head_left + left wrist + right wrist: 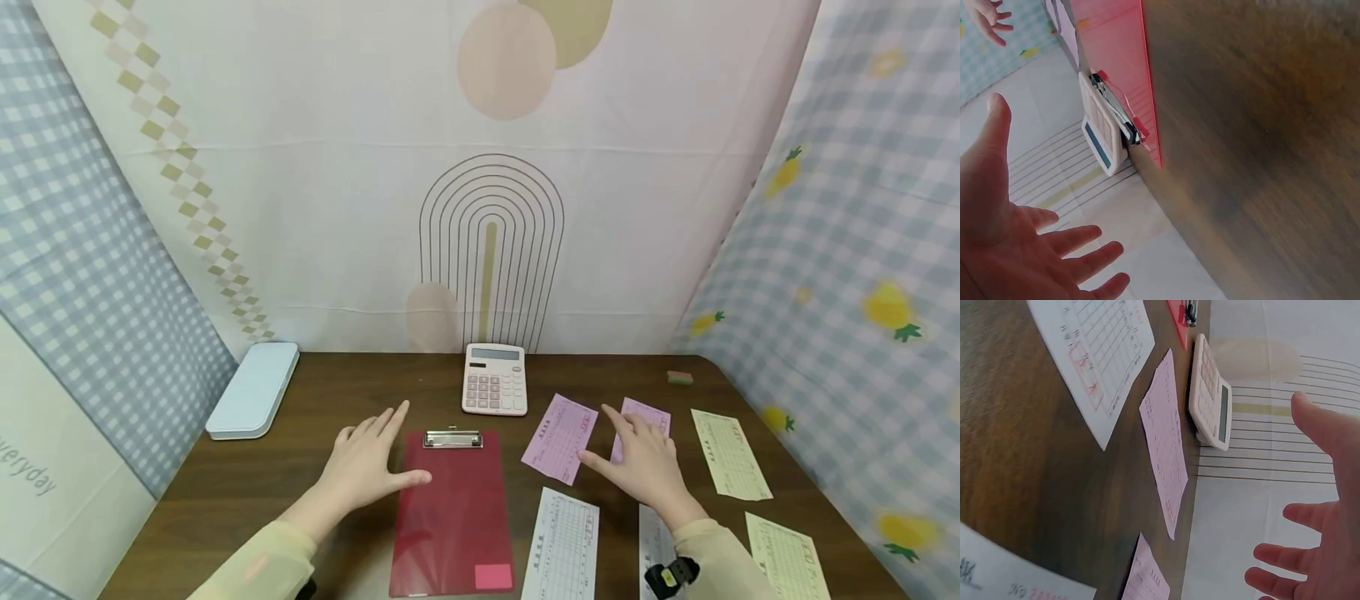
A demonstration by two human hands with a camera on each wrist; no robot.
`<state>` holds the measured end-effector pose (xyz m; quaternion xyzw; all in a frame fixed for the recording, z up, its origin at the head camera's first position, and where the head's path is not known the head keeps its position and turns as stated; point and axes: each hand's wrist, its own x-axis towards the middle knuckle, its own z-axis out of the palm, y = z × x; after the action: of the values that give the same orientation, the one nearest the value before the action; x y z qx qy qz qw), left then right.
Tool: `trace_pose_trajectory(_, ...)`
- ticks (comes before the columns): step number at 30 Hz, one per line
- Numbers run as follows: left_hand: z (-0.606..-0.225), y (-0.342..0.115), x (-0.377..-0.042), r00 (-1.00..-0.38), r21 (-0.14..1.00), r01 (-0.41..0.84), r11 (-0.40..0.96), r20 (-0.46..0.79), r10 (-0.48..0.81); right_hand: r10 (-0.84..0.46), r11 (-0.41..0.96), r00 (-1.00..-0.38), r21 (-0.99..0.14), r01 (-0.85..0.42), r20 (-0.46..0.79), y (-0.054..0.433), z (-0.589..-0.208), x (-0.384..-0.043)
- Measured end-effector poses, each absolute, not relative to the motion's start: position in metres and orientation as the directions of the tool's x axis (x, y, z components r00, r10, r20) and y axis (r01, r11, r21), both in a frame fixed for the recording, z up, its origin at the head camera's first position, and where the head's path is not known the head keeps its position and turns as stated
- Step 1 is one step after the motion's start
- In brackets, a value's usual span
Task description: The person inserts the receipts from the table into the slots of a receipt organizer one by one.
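Note:
My left hand [367, 462] hovers over the table with fingers spread, its thumb above the left edge of a red clipboard [453, 517] with a metal clip at the top. The left wrist view shows its palm [997, 250] holding nothing. Over on the right, my right hand [641, 467] is also spread and holds nothing. It partly covers a purple form slip [651, 414]; another purple slip [558, 437] lies by its thumb. Beneath the right wrist, a white form slip [654, 537] is partly hidden. A second white slip [562, 546] lies beside the clipboard.
A white and pink calculator [495, 379] stands at the back middle. Two pale yellow slips [731, 454] lie at the right. A small red-and-green block [680, 377] sits at the back right. At the back left lies a light blue flat case [255, 392]. Cloth walls surround the table.

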<state>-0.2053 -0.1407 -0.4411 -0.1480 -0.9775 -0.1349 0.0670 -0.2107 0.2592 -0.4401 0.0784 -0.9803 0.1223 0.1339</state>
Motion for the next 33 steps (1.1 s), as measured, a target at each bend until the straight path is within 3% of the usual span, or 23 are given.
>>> trace_pose_trajectory(15, -0.454, -0.136, -0.231, -0.955, 0.309, 0.286, 0.907, 0.166, 0.245, -0.094, 0.929, -0.975, -0.335, -0.159, 0.202, 0.257, -0.438, -0.240)
trace_pose_trajectory(26, -0.463, -0.125, -0.246, -0.931, 0.286, 0.363, 0.887, 0.154, 0.331, -0.010, 0.864, -0.998, -0.503, -0.038, 0.058, 0.262, -0.447, -0.259)
trace_pose_trajectory(33, -0.464, -0.116, -0.254, -0.914, 0.273, 0.401, 0.874, 0.185, 0.362, 0.015, 0.836, -0.999, -0.549, -0.009, 0.040, 0.259, -0.450, -0.269)
